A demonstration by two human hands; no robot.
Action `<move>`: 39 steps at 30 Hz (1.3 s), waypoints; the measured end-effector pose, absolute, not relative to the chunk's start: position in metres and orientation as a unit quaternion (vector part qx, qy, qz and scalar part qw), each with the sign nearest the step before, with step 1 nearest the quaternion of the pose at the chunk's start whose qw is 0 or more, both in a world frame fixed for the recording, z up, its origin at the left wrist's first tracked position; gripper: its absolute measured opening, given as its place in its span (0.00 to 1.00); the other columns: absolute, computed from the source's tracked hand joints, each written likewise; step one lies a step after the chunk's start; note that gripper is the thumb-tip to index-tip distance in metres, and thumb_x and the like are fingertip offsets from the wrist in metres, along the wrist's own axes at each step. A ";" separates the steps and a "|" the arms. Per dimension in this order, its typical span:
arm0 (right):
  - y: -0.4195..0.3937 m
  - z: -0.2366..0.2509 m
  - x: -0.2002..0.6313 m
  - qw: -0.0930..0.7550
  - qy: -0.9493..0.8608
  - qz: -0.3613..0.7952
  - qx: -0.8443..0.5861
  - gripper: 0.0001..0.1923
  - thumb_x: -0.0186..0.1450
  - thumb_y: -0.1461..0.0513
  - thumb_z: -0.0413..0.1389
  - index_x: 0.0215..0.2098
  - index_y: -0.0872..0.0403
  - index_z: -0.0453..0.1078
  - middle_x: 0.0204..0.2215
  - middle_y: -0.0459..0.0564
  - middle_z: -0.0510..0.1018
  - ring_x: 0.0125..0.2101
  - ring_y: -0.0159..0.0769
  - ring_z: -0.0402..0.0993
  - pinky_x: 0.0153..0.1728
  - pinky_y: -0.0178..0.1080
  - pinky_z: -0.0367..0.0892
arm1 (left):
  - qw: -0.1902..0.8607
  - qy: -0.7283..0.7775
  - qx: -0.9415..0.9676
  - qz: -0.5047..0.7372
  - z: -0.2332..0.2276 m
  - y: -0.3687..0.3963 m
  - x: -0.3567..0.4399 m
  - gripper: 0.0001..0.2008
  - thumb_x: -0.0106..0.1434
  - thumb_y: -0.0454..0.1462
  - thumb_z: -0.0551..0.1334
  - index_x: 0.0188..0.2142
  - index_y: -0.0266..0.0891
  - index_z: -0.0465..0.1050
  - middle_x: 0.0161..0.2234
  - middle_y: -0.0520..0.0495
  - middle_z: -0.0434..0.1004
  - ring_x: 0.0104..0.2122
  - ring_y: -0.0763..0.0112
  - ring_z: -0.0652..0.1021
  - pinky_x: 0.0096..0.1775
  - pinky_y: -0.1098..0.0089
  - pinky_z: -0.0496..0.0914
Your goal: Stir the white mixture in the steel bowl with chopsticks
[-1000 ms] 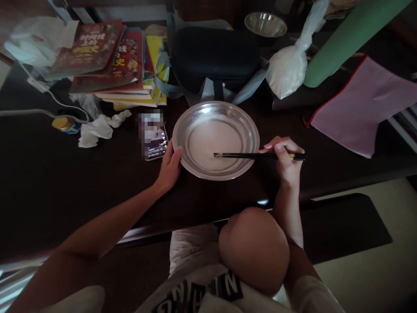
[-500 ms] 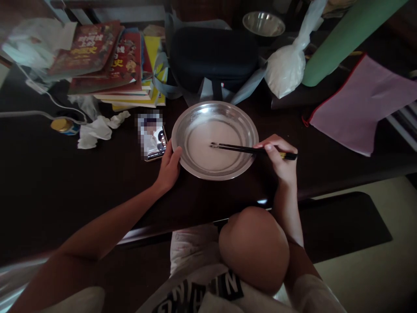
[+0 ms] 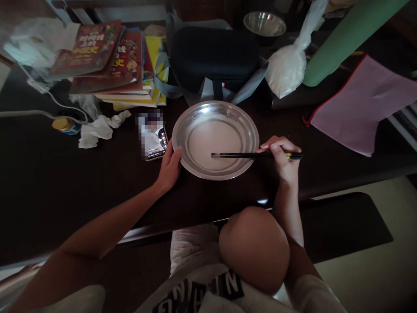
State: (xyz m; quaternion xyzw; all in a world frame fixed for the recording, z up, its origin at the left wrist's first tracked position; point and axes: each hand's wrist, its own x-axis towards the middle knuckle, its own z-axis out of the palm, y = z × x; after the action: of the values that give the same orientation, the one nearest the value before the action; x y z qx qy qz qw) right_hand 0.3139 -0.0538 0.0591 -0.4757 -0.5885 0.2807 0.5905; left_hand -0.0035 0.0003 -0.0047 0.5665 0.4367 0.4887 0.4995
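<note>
A shallow steel pan [image 3: 195, 114] holding a thin white liquid sits on the dark table [image 3: 65, 182] in front of me. My left hand [image 3: 169, 167] rests against the pan's left rim, thumb on the edge. My right hand [image 3: 282, 160] grips a pair of black chopsticks [image 3: 241, 155] lying nearly level, their tips dipped in the liquid near the pan's middle.
A phone [image 3: 155, 140] lies just left of the pan, with crumpled tissue [image 3: 97, 128] and a small jar [image 3: 65, 125] further left. Stacked books [image 3: 110, 61], a black case [image 3: 215, 56], a white bag [image 3: 288, 69], a steel bowl [image 3: 264, 22], a green roll [image 3: 345, 39] and a pink cloth [image 3: 361, 104] crowd the back.
The chopstick tips swung up and left in the liquid, then came back down to about where they began. My left hand stayed on the rim.
</note>
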 end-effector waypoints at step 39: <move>-0.054 0.060 0.313 0.592 -0.576 0.260 -0.500 0.11 0.69 0.53 0.58 0.33 0.47 0.79 0.27 0.43 0.81 0.29 0.33 0.80 0.33 0.41 0.75 | 0.516 0.443 0.545 0.490 -0.002 -0.001 -0.002 0.27 0.68 0.54 0.59 0.62 0.49 0.66 0.60 0.44 0.73 0.61 0.55 0.73 0.63 0.52 0.67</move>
State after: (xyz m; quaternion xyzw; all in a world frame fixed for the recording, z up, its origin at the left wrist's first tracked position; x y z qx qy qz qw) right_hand 0.3133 -0.0545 0.0596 -0.4999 -0.5756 0.2604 0.5924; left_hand -0.0019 -0.0009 -0.0022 0.5451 0.4431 0.4902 0.5161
